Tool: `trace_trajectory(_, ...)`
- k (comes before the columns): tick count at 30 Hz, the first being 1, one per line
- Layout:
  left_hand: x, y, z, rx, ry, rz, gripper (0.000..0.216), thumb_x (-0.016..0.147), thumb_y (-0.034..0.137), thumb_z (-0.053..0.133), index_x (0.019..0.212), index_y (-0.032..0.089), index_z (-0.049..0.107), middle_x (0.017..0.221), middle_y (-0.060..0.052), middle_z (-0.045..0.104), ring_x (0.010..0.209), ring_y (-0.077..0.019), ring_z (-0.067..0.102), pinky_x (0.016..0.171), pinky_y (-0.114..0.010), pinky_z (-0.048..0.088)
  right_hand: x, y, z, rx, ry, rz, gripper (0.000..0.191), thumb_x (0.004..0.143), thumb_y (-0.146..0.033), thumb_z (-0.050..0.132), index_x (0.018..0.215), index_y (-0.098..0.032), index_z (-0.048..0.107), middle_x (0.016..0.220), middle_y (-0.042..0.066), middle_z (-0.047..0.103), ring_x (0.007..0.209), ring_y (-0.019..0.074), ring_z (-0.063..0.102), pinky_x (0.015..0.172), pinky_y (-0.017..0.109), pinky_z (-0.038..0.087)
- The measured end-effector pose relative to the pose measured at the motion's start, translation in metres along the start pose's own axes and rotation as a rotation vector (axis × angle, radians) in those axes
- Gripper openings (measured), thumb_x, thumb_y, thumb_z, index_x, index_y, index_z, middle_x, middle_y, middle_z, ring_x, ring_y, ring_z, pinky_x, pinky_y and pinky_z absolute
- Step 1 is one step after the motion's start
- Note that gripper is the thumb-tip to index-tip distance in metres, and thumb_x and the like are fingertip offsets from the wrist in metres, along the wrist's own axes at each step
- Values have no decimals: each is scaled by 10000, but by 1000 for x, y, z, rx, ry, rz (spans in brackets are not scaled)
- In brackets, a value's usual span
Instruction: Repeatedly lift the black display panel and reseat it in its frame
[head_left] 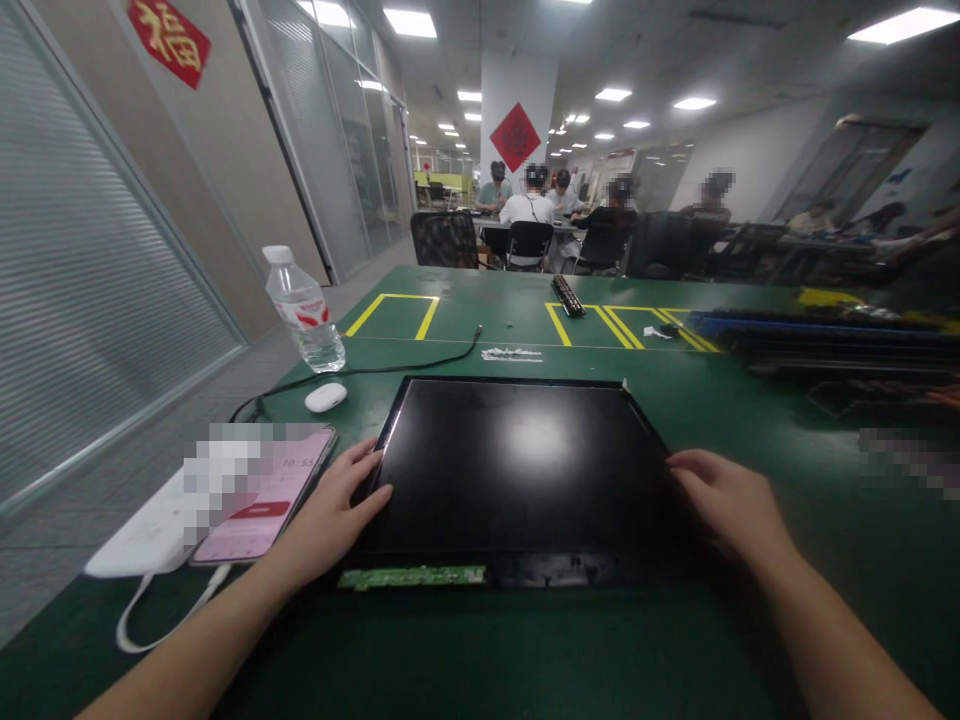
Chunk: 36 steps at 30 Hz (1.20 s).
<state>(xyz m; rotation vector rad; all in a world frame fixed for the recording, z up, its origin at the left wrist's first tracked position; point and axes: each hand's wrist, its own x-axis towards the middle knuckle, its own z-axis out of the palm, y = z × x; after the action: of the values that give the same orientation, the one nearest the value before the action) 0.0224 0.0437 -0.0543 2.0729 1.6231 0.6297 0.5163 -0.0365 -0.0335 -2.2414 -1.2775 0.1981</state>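
Note:
A black glossy display panel (517, 460) lies flat on the green table (787, 480), with a green circuit strip (411, 577) along its near edge. My left hand (335, 510) rests on the panel's left edge, thumb on the glass and fingers curled round the side. My right hand (724, 500) lies on the panel's right edge, fingers bent over it. Both hands grip the panel at its sides.
A phone (262, 495) on a white power bank (150, 530) lies left of my left hand. A water bottle (304, 310), a white earbud case (325, 397) and a black cable (390, 368) sit behind. Dark trays (840, 345) stand right. Several people sit at far tables.

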Motion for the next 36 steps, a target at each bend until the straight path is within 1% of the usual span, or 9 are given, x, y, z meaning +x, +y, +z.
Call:
trace_trajectory(3, -2, 1, 0, 17, -5, 9, 603, 945, 481, 548, 1428, 146, 681, 1677, -191, 502, 1527, -385, 484, 1260, -575, 351, 1, 2, 0, -2, 10, -3, 355, 759, -475, 539, 864, -297, 827, 901, 53, 821, 864, 296, 743, 784, 422, 540)
trace_trajectory(7, -4, 3, 0, 33, -8, 18, 606, 964, 460, 525, 1450, 123, 655, 1687, -215, 478, 1541, -390, 462, 1260, -596, 341, 2, 2, -1, -14, -9, 19, 350, 749, -487, 552, 860, -300, 826, 893, 53, 821, 865, 304, 746, 799, 431, 547)
trace_trajectory(14, -6, 6, -1, 33, -4, 44, 553, 976, 441, 537, 1436, 161, 661, 1674, -212, 490, 1530, -406, 474, 1246, -627, 352, 3, 4, -1, -4, -10, 0, 338, 761, -483, 548, 851, -299, 817, 892, 55, 823, 879, 316, 756, 804, 440, 562)
trace_trajectory(19, -12, 11, -2, 29, -22, 75, 479, 974, 402, 567, 1417, 261, 682, 1702, -161, 460, 1555, -417, 433, 1221, -657, 377, 3, 6, 0, -10, 0, -16, 323, 781, -481, 547, 846, -311, 813, 894, 56, 822, 850, 317, 754, 775, 446, 570)
trace_trajectory(22, -14, 14, -5, 39, -47, 81, 498, 979, 399, 553, 1435, 231, 660, 1720, -194, 419, 1566, -432, 411, 1219, -665, 373, 3, 5, -1, -5, -8, -2, 316, 770, -486, 558, 837, -310, 812, 881, 61, 819, 848, 319, 754, 788, 447, 572)
trace_trajectory(25, -15, 14, -12, 58, -61, 104, 535, 968, 441, 571, 1448, 212, 639, 1742, -212, 371, 1583, -437, 377, 1232, -658, 353, 2, 4, -1, 10, -6, 3, 319, 765, -491, 554, 831, -311, 809, 867, 61, 819, 843, 320, 755, 790, 444, 568)
trace_trajectory(27, -16, 14, -19, 74, -71, 142, 543, 954, 462, 606, 1443, 230, 647, 1740, -194, 387, 1582, -428, 381, 1242, -651, 339, 2, 4, -1, 11, -4, 2, 327, 765, -495, 546, 830, -314, 809, 877, 58, 823, 847, 322, 755, 786, 445, 564)
trace_trajectory(31, -19, 16, -33, 102, -155, 217, 517, 893, 428, 724, 1393, 292, 711, 1685, -145, 497, 1527, -406, 473, 1236, -635, 367, 3, 7, 0, -9, -14, 14, 342, 756, -511, 547, 835, -316, 817, 893, 63, 826, 858, 336, 756, 776, 457, 559)
trace_trajectory(36, -21, 21, -44, 93, -242, 239, 521, 822, 375, 820, 1340, 369, 763, 1640, -96, 573, 1486, -389, 532, 1206, -610, 424, 6, 12, 1, 2, -10, -2, 312, 753, -512, 565, 816, -325, 807, 878, 63, 821, 835, 336, 751, 746, 450, 564)
